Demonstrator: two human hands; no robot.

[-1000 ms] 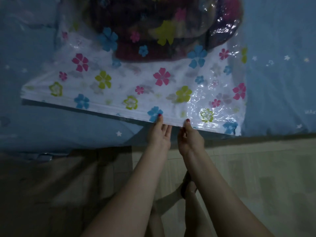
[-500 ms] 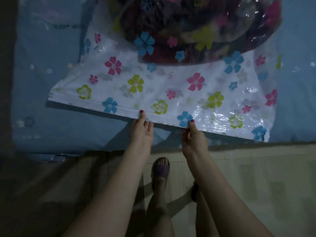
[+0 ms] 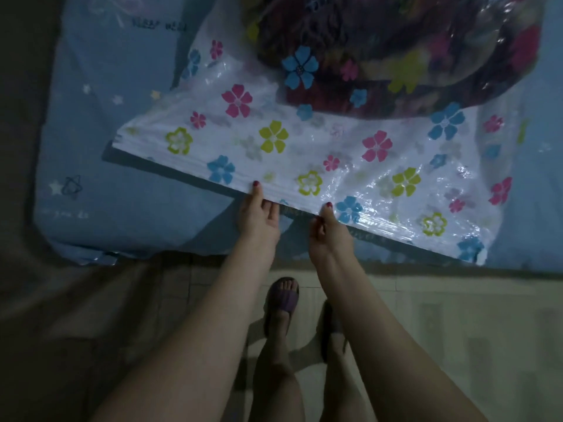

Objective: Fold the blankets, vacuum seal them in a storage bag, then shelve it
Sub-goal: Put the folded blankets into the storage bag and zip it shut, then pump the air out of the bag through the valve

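Observation:
A clear storage bag printed with pink, blue and green flowers lies on a blue mattress. Dark folded blankets fill its far end. The bag's near zip edge runs diagonally along the mattress edge. My left hand pinches that zip edge, thumb on top and fingers beneath. My right hand pinches the same edge a little to the right, thumb on top.
The mattress has star prints and sits on a pale tiled floor. My feet in dark slippers stand just in front of the mattress edge. Dark shadowed floor lies at the left.
Both hands have slid leftward along the bag's zip edge, the left hand leading and the gap between them widening. The camera view has shifted left, so the bag appears further right.

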